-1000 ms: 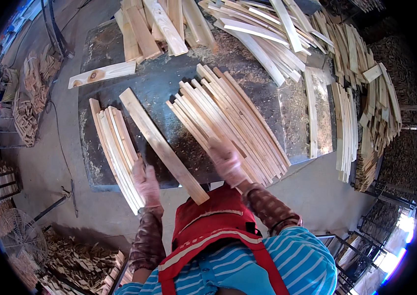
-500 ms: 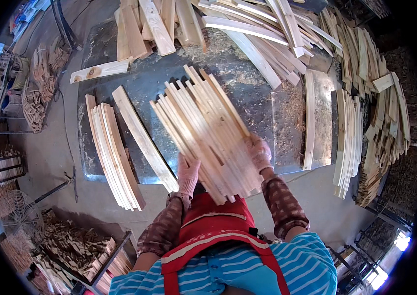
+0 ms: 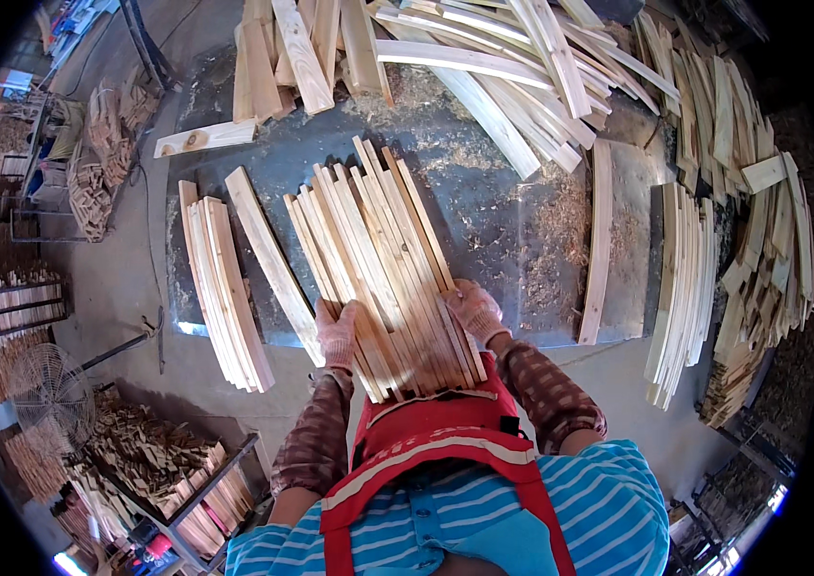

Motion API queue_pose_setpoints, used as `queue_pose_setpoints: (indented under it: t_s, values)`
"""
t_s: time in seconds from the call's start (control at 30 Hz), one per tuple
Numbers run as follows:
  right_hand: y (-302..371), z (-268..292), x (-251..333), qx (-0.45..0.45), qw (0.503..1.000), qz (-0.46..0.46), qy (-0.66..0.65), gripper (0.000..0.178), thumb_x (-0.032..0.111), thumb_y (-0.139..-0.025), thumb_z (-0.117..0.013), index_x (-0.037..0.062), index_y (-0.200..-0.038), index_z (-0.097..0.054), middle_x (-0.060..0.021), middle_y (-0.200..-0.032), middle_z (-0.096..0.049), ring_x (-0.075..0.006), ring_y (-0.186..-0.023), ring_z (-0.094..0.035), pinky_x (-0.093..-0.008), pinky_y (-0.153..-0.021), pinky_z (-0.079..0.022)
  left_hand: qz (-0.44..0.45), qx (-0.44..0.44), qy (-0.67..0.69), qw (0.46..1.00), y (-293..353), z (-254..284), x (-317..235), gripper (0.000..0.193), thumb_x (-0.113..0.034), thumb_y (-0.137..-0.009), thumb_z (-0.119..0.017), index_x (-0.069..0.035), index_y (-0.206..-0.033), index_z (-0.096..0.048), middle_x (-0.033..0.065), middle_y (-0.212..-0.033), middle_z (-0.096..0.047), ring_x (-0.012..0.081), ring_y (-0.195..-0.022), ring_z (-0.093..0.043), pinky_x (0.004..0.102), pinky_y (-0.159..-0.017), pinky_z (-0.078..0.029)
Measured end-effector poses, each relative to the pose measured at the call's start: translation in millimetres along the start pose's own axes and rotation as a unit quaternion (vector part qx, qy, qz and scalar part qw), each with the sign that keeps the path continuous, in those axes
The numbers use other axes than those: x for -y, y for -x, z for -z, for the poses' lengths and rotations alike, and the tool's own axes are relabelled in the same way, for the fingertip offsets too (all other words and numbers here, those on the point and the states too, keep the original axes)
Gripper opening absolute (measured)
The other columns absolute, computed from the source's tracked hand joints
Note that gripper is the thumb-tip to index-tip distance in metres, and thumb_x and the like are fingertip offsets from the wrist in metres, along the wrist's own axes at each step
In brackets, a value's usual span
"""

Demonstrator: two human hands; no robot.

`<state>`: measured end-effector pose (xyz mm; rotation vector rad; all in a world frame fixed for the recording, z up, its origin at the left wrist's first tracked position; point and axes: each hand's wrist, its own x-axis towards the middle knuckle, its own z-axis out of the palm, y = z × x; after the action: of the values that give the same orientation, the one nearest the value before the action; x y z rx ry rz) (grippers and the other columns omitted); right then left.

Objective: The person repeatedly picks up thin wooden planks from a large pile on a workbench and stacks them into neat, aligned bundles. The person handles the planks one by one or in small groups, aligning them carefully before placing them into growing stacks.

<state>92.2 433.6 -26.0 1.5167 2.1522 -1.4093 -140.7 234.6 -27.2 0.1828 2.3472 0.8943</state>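
A bundle of narrow pale wood strips (image 3: 383,259) lies side by side between my gloved hands, its far ends uneven and its near ends against my red apron (image 3: 426,418). My left hand (image 3: 337,334) grips the bundle's left edge, thumb on top. On the opposite edge, my right hand (image 3: 474,309) presses with bent fingers, partly hidden beside the wood. Just left of the bundle, a single board (image 3: 267,254) lies slanted, its near end close to my left hand.
A dark worktable (image 3: 484,226) strewn with sawdust carries a stack of strips (image 3: 224,293) at left and a lone board (image 3: 598,240) at right. Loose boards (image 3: 493,67) pile along its far side. More strips (image 3: 680,288) stand beyond the right edge. A fan (image 3: 49,384) is at lower left.
The bundle has turned slightly toward straight ahead, its far end swinging left relative to its near end. Both hands have moved a little left with it, still holding its sides.
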Motion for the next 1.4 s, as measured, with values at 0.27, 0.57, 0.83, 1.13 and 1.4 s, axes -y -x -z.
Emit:
queue_pose_setpoints:
  t_s: [0.27, 0.57, 0.83, 1.13, 1.4]
  values:
    - [3, 11, -3, 0.052, 0.990, -0.005, -0.133, 0.064, 0.049, -0.092, -0.067, 0.0025, -0.135, -0.060, -0.0194, -0.127, -0.067, -0.0315, -0.117, -0.065, -0.0373, -0.101, -0.049, -0.095, -0.152, -0.184, 0.966, 6, 37, 27, 0.064, -0.028, -0.082, -0.075, -0.004, -0.135, -0.049, 0.0258, -0.130, -0.054, 0.0473, -0.118, -0.054, 0.0519, -0.099, -0.047]
    - [-14, -5, -31, 0.072, 0.981, 0.008, -0.180, 0.068, 0.044, -0.092, -0.070, -0.0053, -0.136, -0.057, -0.0187, -0.128, -0.067, -0.0264, -0.118, -0.064, -0.0344, -0.100, -0.049, -0.037, -0.157, -0.218, 0.962, 13, 40, 65, 0.088, -0.027, -0.074, -0.079, -0.008, -0.147, -0.032, 0.0233, -0.131, -0.054, 0.0446, -0.123, -0.052, 0.0504, -0.104, -0.044]
    - [-14, 2, -21, 0.105, 0.972, 0.025, -0.206, 0.055, 0.039, -0.094, -0.070, -0.0013, -0.130, -0.062, -0.0153, -0.116, -0.072, -0.0228, -0.107, -0.067, -0.0322, -0.093, -0.051, 0.089, -0.132, -0.101, 0.982, 24, 40, 31, 0.082, -0.015, -0.072, -0.073, -0.012, -0.145, -0.037, 0.0235, -0.120, -0.060, 0.0429, -0.113, -0.060, 0.0507, -0.097, -0.049]
    - [-13, 7, -16, 0.121, 0.974, 0.016, -0.192, 0.064, 0.043, -0.095, -0.067, -0.0068, -0.134, -0.056, -0.0173, -0.122, -0.068, -0.0246, -0.110, -0.065, -0.0341, -0.095, -0.050, -0.023, 0.276, 0.182, 0.944, 49, 40, 104, 0.063, -0.006, -0.094, -0.068, -0.007, -0.152, -0.043, -0.0006, -0.121, -0.063, 0.0098, -0.108, -0.057, 0.0264, -0.093, -0.048]
    - [-21, -5, -12, 0.032, 0.987, 0.104, 0.114, 0.071, 0.053, -0.097, -0.055, 0.0007, -0.145, -0.046, -0.0267, -0.131, -0.060, -0.0427, -0.123, -0.057, -0.0459, -0.105, -0.045, -0.016, 0.131, 0.139, 0.981, 4, 39, 53, 0.062, -0.033, -0.092, -0.073, 0.000, -0.141, -0.054, 0.0120, -0.118, -0.070, 0.0185, -0.106, -0.064, 0.0323, -0.095, -0.050]
